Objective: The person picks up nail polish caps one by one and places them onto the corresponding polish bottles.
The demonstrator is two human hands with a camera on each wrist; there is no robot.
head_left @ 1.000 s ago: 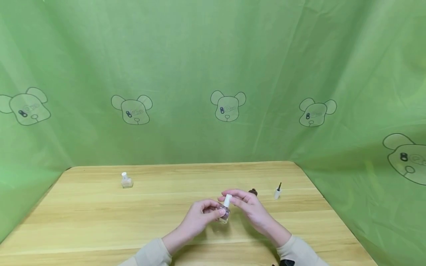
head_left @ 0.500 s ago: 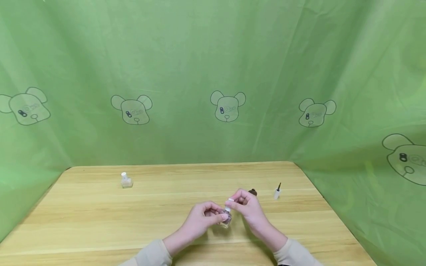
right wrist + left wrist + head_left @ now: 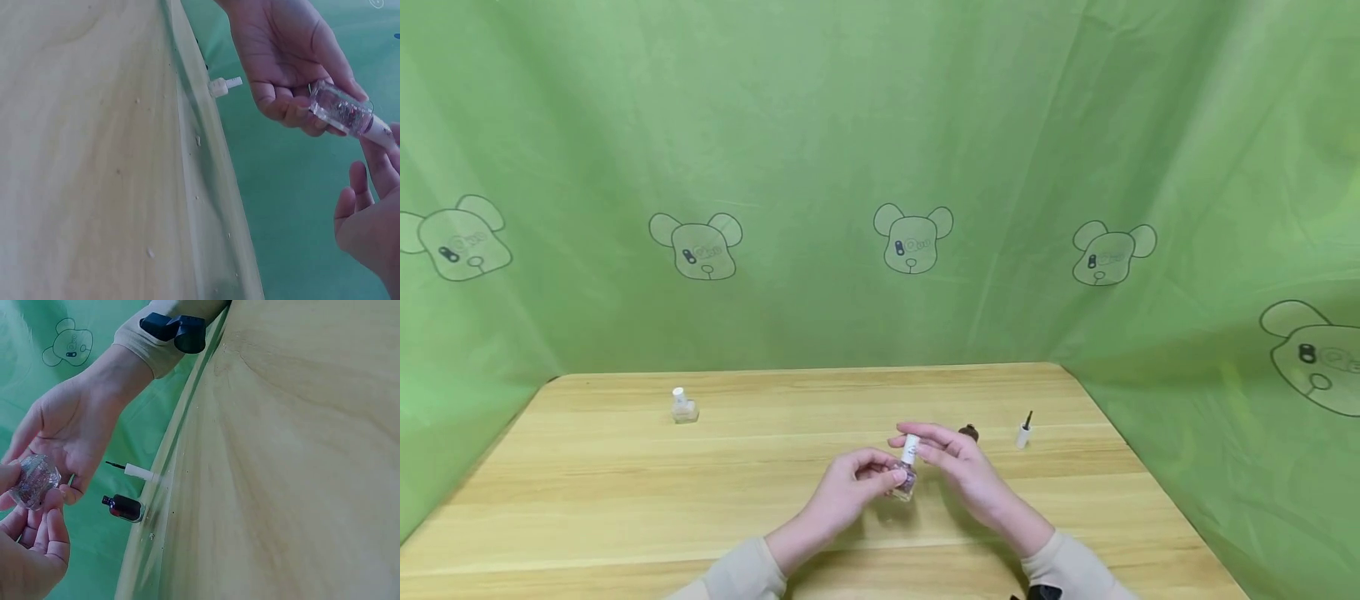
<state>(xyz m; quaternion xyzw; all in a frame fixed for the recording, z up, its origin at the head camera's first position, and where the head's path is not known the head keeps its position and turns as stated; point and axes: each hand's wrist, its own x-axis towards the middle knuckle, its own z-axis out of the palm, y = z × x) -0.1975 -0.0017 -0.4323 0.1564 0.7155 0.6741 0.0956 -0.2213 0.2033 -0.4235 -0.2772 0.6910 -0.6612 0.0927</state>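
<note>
My left hand (image 3: 850, 487) grips a small glass nail polish bottle (image 3: 906, 483) with purple glitter inside, thumb in front and fingers behind. The bottle is held above the table, tilted a little, its white cap (image 3: 910, 450) upward. At that cap is my right hand (image 3: 973, 479), thumb on the near side and fairly straight fingers reaching round the far side. In the right wrist view the glass body (image 3: 340, 109) rests in the left fingers, while the right fingertips meet the cap at the frame's edge. The left wrist view shows the glittery bottle between both hands.
A dark nail polish bottle without its cap (image 3: 125, 508) stands beyond my right hand, partly hidden in the head view. To its right a white brush cap (image 3: 1023, 436) stands with its black brush upward. A clear bottle with a white cap (image 3: 684, 410) stands at the back left.
Half a second ago my right fingers were curled tightly over the cap, with the bottle slightly lower. Now they have straightened and the cap shows more. The left hand keeps its grip.
</note>
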